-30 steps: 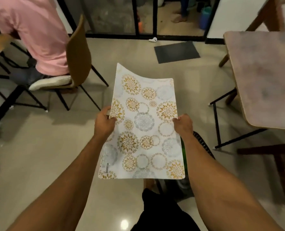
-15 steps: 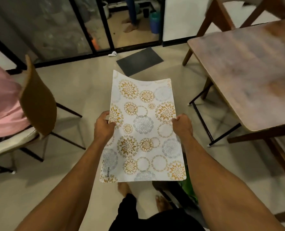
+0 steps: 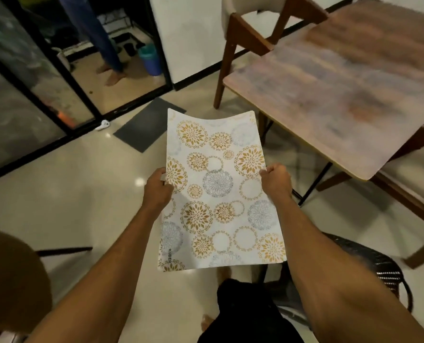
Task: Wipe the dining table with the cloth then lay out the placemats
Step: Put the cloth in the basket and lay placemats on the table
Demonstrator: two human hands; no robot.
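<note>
I hold a white placemat [image 3: 218, 191] printed with gold and grey flower circles out in front of me, above the floor. My left hand [image 3: 156, 189] grips its left edge and my right hand [image 3: 275, 181] grips its right edge, so the mat bows slightly. The wooden dining table [image 3: 342, 95] lies to the upper right, its near corner just beyond my right hand. No cloth is in view.
A wooden chair [image 3: 253, 35] stands at the table's far side. A black woven chair [image 3: 369, 263] is at my lower right and a tan chair back [image 3: 10, 276] at my lower left. A dark floor mat [image 3: 146, 127] lies before a glass partition, with a person's legs [image 3: 99, 38] beyond.
My view has swung right and closer to the dining table, which now fills the upper right. The person in pink has left the frame. My grip on the placemat is unchanged.
</note>
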